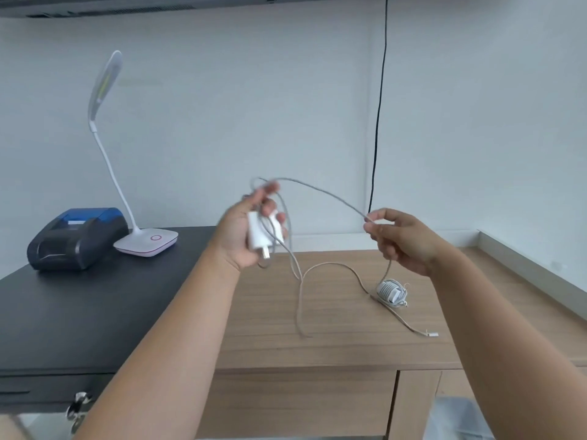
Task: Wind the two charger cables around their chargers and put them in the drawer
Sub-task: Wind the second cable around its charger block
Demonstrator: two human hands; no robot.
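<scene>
Both hands' fingers (378, 228) pinching cable (320, 192)

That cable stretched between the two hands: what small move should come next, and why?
Probably the right hand should carry the cable over to the charger in the left hand and lay on another turn. Only a loop or two sits by that charger, and a long slack run still trails on the wooden counter, while the second charger already lies wound.

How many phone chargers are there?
2. One charger is held in the left hand above the desk; the other, wound charger lies on the wooden desk below the right hand.
</scene>
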